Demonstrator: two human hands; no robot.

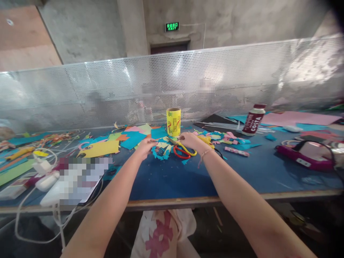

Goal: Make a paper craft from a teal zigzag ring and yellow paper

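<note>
Hands seemingly atop paper scraps

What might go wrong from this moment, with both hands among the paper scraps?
1. The scissors lie beside the right hand, blades among the paper scraps and hard to see; a finger may catch them.
2. The yellow roll stands upright just behind both hands; a reach forward may tip it.
3. The white cable hangs over the table edge on the person's left; a snag may drag the charger off.
</note>
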